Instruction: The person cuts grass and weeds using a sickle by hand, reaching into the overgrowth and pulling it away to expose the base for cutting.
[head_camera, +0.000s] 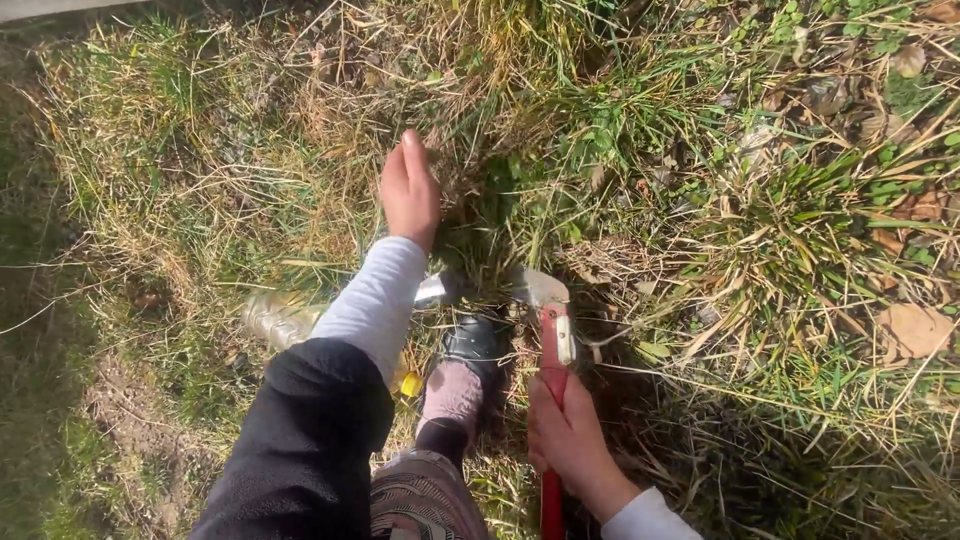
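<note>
My left hand reaches forward into a tuft of green and dry grass, its fingers closed around the stems at the base. My right hand grips the red handle of a pair of pruning shears. The shears' metal blades point up into the grass at ground level, just right of my left wrist. A white sleeve under a black sleeve covers my left arm. My foot in a dark shoe and grey sock stands between the two hands.
A crushed clear plastic bottle with a yellow cap lies in the grass under my left forearm. Dry leaves and thick grass clumps spread to the right. Bare soil shows at lower left.
</note>
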